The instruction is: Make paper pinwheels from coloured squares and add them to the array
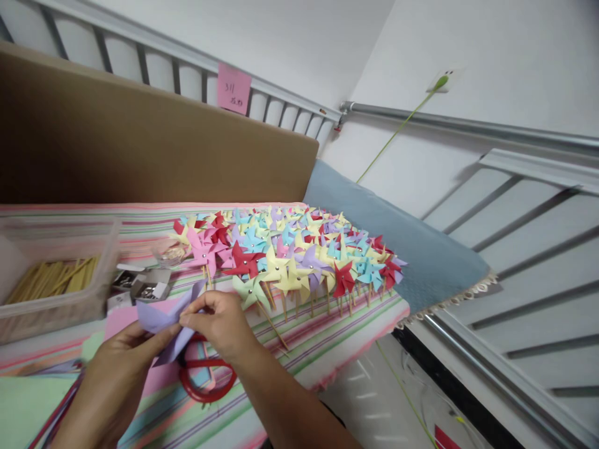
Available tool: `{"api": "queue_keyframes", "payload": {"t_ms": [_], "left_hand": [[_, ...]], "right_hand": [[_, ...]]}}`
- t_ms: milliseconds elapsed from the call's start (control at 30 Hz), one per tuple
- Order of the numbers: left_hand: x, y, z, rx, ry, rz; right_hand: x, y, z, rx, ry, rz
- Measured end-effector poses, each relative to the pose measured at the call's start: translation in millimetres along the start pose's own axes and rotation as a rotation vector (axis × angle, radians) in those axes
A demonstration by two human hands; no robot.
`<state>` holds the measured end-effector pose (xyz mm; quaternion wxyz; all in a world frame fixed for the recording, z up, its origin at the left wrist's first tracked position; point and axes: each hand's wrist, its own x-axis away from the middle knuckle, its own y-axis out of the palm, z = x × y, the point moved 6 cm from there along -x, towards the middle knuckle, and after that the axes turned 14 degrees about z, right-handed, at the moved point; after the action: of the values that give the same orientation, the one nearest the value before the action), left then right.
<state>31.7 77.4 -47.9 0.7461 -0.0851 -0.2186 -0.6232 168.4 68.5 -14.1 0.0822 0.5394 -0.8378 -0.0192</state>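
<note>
left hand (118,362) and right hand (222,323), nearly closed, pinch a folded purple paper (160,317).

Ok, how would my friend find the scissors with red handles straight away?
Find the striped cloth, then the left hand and right hand holding purple paper. In the picture, the scissors lie just below that paper. Their curved red handles stand out from the flat pink paper beside them.

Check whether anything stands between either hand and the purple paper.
Nothing visible does: the left hand and right hand both hold the purple paper directly. The scissors show behind its lower edge, not between it and the fingers.
</note>
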Motion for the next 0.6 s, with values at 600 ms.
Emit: {"api": "queue_keyframes", "payload": {"t_ms": [600], "left_hand": [[2.2, -1.4, 2.5, -0.051, 0.015, 0.057]], "right_hand": [[0.2, -0.7, -1.6, 0.051, -0.047, 0.013]]}}
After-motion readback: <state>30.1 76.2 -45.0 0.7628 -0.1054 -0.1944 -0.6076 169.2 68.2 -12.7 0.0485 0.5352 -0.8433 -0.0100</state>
